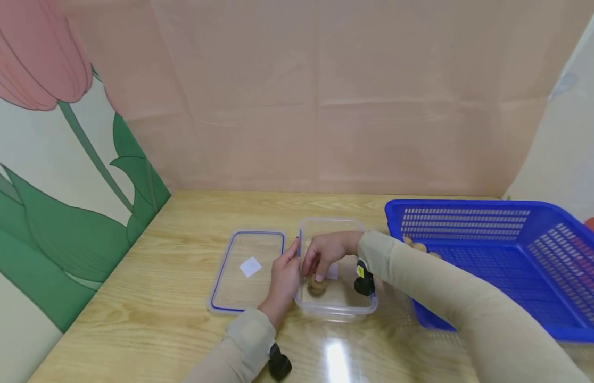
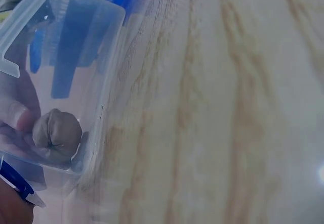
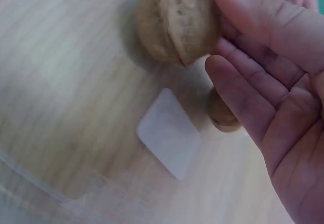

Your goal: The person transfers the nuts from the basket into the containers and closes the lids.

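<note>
Right hand (image 3: 273, 102) fingers relaxed, touching walnut (image 3: 177, 21) inside clear container (image 1: 336, 308). Left hand (image 1: 283, 276) flat, steadying container wall. Placing step; likely next: withdraw right hand toward blue basket (image 1: 555, 314).

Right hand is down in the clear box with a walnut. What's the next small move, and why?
Probably let go and lift out. The right hand is inside the clear container, its fingers against a walnut that seems to rest on the floor, beside a second nut. The left hand steadies the container's wall.
</note>
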Motion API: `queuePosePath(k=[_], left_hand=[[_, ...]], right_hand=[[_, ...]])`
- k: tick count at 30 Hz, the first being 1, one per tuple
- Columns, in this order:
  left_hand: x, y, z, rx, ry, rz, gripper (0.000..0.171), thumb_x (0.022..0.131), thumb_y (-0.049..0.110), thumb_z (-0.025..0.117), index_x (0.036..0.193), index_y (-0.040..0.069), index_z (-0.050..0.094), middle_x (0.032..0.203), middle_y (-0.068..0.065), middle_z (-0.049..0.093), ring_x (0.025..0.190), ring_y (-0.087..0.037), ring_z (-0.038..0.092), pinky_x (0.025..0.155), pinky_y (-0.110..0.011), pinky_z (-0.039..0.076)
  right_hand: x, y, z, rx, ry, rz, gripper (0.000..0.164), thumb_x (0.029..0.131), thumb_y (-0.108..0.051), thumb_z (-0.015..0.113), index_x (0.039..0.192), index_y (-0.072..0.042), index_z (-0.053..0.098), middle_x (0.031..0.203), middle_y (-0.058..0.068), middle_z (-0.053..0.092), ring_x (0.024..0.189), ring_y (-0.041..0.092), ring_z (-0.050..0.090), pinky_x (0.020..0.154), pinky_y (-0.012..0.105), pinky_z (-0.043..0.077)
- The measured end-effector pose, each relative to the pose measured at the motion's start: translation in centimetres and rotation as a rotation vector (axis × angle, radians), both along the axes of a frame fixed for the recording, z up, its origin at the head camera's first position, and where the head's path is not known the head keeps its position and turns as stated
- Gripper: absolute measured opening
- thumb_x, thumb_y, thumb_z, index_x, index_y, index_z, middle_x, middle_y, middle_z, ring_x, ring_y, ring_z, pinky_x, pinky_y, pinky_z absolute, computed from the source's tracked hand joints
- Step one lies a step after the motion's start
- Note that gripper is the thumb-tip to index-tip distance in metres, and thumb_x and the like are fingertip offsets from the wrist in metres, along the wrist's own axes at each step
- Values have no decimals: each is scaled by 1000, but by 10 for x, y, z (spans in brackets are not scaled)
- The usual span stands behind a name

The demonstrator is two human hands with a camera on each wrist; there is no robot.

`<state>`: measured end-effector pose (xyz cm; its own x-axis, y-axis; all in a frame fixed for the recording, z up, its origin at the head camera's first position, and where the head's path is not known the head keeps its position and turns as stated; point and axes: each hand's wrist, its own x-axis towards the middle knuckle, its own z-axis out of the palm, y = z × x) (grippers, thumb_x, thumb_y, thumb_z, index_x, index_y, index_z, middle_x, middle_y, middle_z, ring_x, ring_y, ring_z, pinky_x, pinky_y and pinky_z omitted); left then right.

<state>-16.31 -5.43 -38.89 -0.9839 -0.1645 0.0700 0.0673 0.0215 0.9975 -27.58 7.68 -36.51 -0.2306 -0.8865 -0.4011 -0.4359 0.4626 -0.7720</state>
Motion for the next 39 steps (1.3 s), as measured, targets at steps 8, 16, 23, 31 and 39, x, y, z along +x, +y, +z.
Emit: queuePosePath(k=[8,16,23,31,39], left_hand=[[-9,0,-20,-13,22,0,47,84,-3,44,131,-3,45,138,-13,44,131,-27,36,111,-39,27],[-10,1,-23,1,36,-16,48,83,-4,43,131,-4,45,138,-16,44,130,-28,37,111,-39,28],[-13,2,-23,21,0,-29,47,86,-4,42,133,-1,44,140,-12,42,132,-26,35,112,-38,26],[-11,2,-22,31,5,-16,46,86,-4,41,132,-2,44,140,-13,43,132,-28,35,112,-40,26],[-11,1,-23,37,-17,-28,46,89,-3,41,134,1,43,142,-10,40,135,-27,31,113,-40,23]], right_hand=[[-4,13,17,-65,26,-63,37,77,-4,71,112,5,63,113,18,65,103,18,63,89,24,52],[0,30,35,-141,4,-127,40,79,-5,69,117,6,60,117,22,62,110,36,58,90,29,52],[7,42,54,-214,37,-183,44,79,-14,71,118,3,60,120,17,61,110,26,59,93,31,50],[8,72,70,-371,-35,-192,47,82,-7,67,121,16,51,123,29,54,111,13,58,96,29,48],[7,115,77,-539,-105,-193,38,85,4,59,122,-2,59,120,-5,63,112,6,56,95,21,47]])
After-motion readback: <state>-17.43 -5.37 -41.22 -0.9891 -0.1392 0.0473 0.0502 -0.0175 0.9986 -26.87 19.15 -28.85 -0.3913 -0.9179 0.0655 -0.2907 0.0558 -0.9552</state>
